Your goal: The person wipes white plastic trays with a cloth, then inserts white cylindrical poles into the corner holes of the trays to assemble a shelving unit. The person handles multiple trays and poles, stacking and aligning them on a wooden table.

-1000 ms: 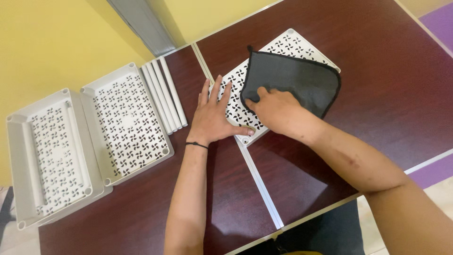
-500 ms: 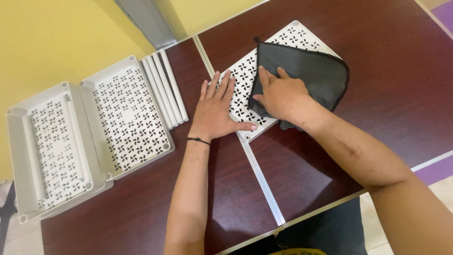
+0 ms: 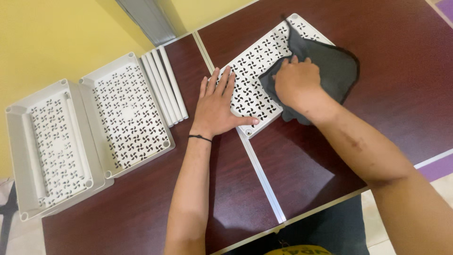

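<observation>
far left, two white perforated plastic trays (image 3: 89,137) are sitting beside a row of white plastic tubes (image 3: 165,85). the left hand (image 3: 217,106) is lying flat, fingers spread, pinning the white perforated plastic panel (image 3: 257,75) on the dark wooden table (image 3: 401,71). the right hand (image 3: 299,85), fingers curled, is gripping the dark grey cloth (image 3: 332,71), which has slid further up the panel since a second ago; wiping is carrying on.
</observation>
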